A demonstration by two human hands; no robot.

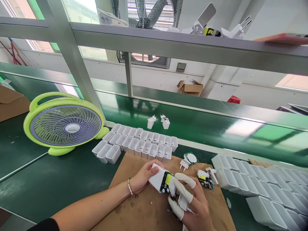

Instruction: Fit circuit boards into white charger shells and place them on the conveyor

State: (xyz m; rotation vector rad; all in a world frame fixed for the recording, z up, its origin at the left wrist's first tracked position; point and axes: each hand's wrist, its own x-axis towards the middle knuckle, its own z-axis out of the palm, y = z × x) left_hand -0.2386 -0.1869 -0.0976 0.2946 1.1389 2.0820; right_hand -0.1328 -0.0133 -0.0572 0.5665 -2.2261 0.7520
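My left hand [143, 176], with a bangle at the wrist, grips a white plastic case [156, 178] over brown cardboard [134, 208]. A circuit board with yellow tape [168, 179] sticks out of the case's right end. My right hand [190, 199], in white finger cots, holds a white plug piece with components [183, 202] beside that board. Another circuit board [204, 179] lies on the cardboard to the right. Beyond my hands are a white plug piece [184, 163] and a green board with a white disc [192, 158].
Rows of white cases [144, 146] stand behind the cardboard, and more [260, 186] at the right. A green fan [67, 125] stands at left. Two cases with plug parts [165, 123] sit farther back. A metal shelf [168, 40] crosses above.
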